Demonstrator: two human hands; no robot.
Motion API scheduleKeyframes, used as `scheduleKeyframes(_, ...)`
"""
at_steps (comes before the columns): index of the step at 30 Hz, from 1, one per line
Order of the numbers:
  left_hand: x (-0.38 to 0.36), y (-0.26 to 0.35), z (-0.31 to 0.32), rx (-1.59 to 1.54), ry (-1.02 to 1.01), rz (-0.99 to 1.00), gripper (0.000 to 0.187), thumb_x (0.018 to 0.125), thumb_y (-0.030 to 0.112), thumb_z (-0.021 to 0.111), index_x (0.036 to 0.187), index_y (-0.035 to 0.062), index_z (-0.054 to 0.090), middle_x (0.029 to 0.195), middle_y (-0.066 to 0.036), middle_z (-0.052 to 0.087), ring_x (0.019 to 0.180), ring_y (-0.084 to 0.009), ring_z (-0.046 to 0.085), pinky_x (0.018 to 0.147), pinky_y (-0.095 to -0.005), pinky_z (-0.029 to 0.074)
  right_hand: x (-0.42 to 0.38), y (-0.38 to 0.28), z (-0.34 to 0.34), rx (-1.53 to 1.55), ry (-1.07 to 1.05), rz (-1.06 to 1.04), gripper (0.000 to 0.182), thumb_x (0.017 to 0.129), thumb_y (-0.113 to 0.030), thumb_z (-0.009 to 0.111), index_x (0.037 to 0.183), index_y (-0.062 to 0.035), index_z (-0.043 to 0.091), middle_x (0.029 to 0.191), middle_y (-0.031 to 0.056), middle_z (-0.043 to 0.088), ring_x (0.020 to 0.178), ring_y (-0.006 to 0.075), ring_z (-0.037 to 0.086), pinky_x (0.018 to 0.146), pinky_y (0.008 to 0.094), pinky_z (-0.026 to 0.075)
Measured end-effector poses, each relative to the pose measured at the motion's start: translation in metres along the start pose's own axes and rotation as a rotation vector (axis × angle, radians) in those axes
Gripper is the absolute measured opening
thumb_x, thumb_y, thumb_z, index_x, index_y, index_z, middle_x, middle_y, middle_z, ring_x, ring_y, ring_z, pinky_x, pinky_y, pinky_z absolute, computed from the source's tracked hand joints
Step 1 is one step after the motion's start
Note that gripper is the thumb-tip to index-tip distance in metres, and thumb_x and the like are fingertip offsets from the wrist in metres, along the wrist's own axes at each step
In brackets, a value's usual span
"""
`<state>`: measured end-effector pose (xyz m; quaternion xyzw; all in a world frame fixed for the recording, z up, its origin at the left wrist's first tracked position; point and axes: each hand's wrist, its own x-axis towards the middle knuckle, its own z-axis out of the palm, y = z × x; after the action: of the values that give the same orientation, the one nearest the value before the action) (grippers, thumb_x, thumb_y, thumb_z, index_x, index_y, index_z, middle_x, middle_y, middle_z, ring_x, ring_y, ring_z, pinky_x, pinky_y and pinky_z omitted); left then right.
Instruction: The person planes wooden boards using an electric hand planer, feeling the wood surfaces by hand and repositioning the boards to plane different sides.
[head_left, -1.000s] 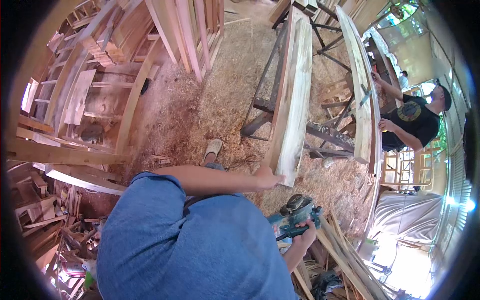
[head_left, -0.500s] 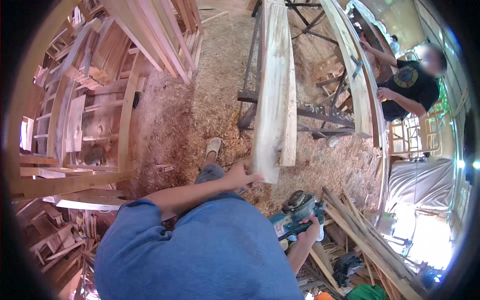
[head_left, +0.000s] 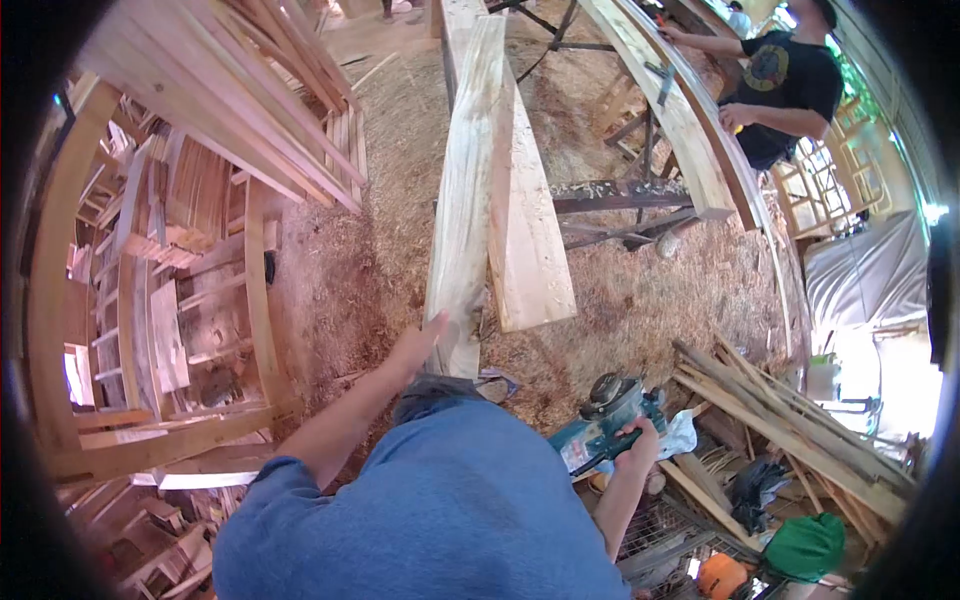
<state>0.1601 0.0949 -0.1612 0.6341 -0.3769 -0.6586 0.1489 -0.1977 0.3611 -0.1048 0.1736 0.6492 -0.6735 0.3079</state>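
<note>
My left hand point(head_left: 421, 346) grips the left edge of a long pale plank point(head_left: 462, 200) near its close end, which reaches to my waist. This plank lies slanted across a second board point(head_left: 531, 235), whose near end shows to its right. In my right hand point(head_left: 638, 446), held low at my right side, is a teal electric hand planer point(head_left: 606, 424), the fingers wrapped round its handle. The planer is away from both boards.
Wood shavings point(head_left: 340, 270) cover the floor. Timber point(head_left: 200, 100) leans at left beside wooden frames. Scrap strips point(head_left: 790, 420) lie at right near a green cloth point(head_left: 805, 546). Beyond a dark trestle bar point(head_left: 625, 195), a co-worker point(head_left: 790, 90) stands at another long board point(head_left: 670, 110).
The plank in my left hand has swung left and closer to me, uncovering more of the board beneath. My view has shifted. The planer stays in my right hand.
</note>
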Motion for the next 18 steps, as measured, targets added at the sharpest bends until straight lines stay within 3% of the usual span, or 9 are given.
scheduleKeyframes(1, 0.003, 0.002, 0.009, 0.036, 0.105, -0.009, 0.082, 0.084, 0.065, 0.071, 0.111, -0.0116, 0.068, 0.104, -0.018, 0.071, 0.090, -0.0199, 0.067, 0.075, -0.0321, 0.053, -0.001, 0.001, -0.001, 0.018, 0.018, 0.010, 0.007, 0.084, -0.006, 0.058, 0.080, -0.0077, 0.052, 0.065, 0.0028, 0.048, 0.054, 0.0159, 0.050, 0.050, 0.0321, 0.046)
scheduleKeyframes(4, -0.053, 0.060, 0.029, 0.144, 0.120, -0.018, 0.086, 0.083, 0.073, 0.067, 0.101, -0.0109, 0.072, 0.099, -0.020, 0.071, 0.090, -0.0224, 0.067, 0.076, -0.0339, 0.051, -0.001, 0.001, -0.004, 0.074, 0.046, 0.022, 0.008, 0.084, -0.006, 0.058, 0.080, -0.0080, 0.052, 0.066, 0.0023, 0.049, 0.054, 0.0156, 0.051, 0.049, 0.0323, 0.045)
scheduleKeyframes(7, -0.012, 0.026, 0.041, 0.014, 0.022, -0.021, 0.086, 0.085, 0.073, 0.064, 0.115, -0.0083, 0.067, 0.112, -0.018, 0.069, 0.097, -0.0226, 0.065, 0.082, -0.0341, 0.051, -0.001, 0.004, -0.011, 0.097, 0.045, 0.027, 0.008, 0.084, -0.005, 0.059, 0.080, -0.0080, 0.052, 0.066, 0.0021, 0.049, 0.055, 0.0154, 0.052, 0.049, 0.0323, 0.045)
scheduleKeyframes(10, -0.001, 0.014, 0.083, -0.463, -0.205, 0.085, 0.088, 0.088, 0.074, 0.059, 0.134, -0.0010, 0.058, 0.127, -0.015, 0.064, 0.107, -0.0251, 0.064, 0.090, -0.0381, 0.052, -0.009, -0.001, -0.007, 0.114, 0.062, 0.013, 0.008, 0.084, -0.006, 0.059, 0.081, -0.0075, 0.052, 0.066, 0.0022, 0.049, 0.055, 0.0154, 0.051, 0.049, 0.0322, 0.045)
scheduleKeyframes(13, -0.064, 0.065, 0.106, -0.842, -0.666, -0.090, 0.088, 0.089, 0.075, 0.053, 0.148, 0.0116, 0.044, 0.140, -0.010, 0.057, 0.122, -0.0289, 0.059, 0.100, -0.0465, 0.051, -0.018, -0.008, -0.004, 0.113, 0.084, 0.003, 0.006, 0.084, -0.005, 0.058, 0.082, -0.0068, 0.053, 0.066, 0.0026, 0.049, 0.055, 0.0154, 0.051, 0.049, 0.0321, 0.045)
scheduleKeyframes(16, -0.056, 0.048, 0.125, -1.008, -0.918, -0.040, 0.091, 0.087, 0.080, 0.047, 0.152, 0.0171, 0.038, 0.141, -0.012, 0.056, 0.129, -0.0339, 0.054, 0.108, -0.0554, 0.045, -0.016, -0.009, -0.013, 0.089, 0.095, 0.005, 0.005, 0.084, -0.005, 0.058, 0.083, -0.0063, 0.053, 0.067, 0.0031, 0.049, 0.055, 0.0156, 0.051, 0.049, 0.0319, 0.045)
scheduleKeyframes(18, -0.056, 0.047, 0.135, -1.038, -0.952, -0.016, 0.094, 0.086, 0.082, 0.045, 0.153, 0.0157, 0.038, 0.143, -0.013, 0.054, 0.130, -0.0337, 0.054, 0.109, -0.0559, 0.043, -0.020, -0.012, -0.013, 0.088, 0.100, -0.012, 0.005, 0.083, -0.004, 0.058, 0.084, -0.0061, 0.053, 0.067, 0.0034, 0.049, 0.055, 0.0156, 0.052, 0.050, 0.0317, 0.045)
